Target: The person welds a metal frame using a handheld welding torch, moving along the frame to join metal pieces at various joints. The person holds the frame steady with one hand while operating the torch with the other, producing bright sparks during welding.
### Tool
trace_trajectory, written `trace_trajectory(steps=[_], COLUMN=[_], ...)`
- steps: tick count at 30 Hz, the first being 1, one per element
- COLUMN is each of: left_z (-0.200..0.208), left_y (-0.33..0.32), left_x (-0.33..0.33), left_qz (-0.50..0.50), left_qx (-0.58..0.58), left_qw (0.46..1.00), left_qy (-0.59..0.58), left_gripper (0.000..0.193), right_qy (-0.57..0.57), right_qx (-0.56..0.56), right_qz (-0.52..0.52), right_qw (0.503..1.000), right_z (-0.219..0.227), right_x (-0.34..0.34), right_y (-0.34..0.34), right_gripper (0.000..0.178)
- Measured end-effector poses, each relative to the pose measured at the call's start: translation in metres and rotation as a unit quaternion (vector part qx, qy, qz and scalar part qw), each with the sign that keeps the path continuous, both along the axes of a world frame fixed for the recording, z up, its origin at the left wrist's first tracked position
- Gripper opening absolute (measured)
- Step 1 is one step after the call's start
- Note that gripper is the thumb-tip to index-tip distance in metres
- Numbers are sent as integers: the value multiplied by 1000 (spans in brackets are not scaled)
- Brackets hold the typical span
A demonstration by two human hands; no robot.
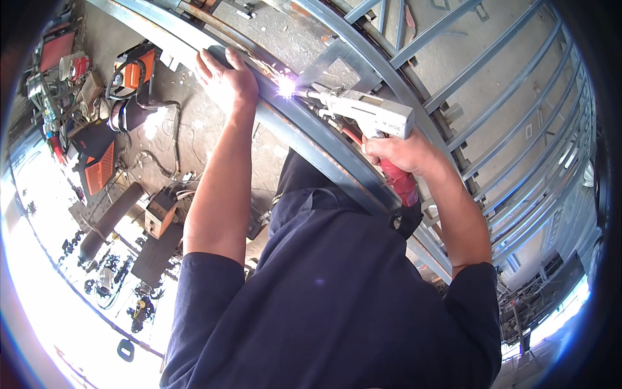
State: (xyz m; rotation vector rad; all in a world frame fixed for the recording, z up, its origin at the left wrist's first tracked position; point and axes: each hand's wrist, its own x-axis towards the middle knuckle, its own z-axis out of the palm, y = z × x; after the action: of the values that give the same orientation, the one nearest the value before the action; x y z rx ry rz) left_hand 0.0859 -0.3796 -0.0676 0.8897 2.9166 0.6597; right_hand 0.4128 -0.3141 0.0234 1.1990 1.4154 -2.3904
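Note:
My right hand [407, 153] is wrapped round the grip of a white pistol-shaped welding gun [370, 110] with a red lower handle. Its narrow nozzle points left, where a bright violet-white glow [285, 85] throws sparks onto long grey steel profiles [317, 150]. These run diagonally from the upper left to the lower right, in front of my body. Left of the glow, my left hand [228, 81] lies on the steel with its fingers stretched out and holds nothing. Glare washes out part of that hand. The exact spot under the arc is hidden by the glow.
A large grey steel frame with many parallel bars [495, 48] fills the right side. On the floor to the left stand orange-and-black machines [137, 67], a looping dark cable [177, 133], a small wooden box [160, 215] and a brown pipe [111, 220].

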Motion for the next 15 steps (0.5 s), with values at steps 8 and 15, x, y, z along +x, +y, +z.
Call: trace_trajectory(steps=[8,15], left_z=[-1,-2], left_y=[0,0], left_x=[0,-1], left_qz=[9,7], left_qx=[-8,1], left_qw=[1000,1000], left_qy=[5,13], left_gripper=[72,71], right_qy=[-21,-13], right_qx=[4,12], right_qz=[-19,-2], right_qw=[1000,1000], right_z=[7,8], right_x=[1,3], right_y=[-3,-2], right_gripper=[20,23])
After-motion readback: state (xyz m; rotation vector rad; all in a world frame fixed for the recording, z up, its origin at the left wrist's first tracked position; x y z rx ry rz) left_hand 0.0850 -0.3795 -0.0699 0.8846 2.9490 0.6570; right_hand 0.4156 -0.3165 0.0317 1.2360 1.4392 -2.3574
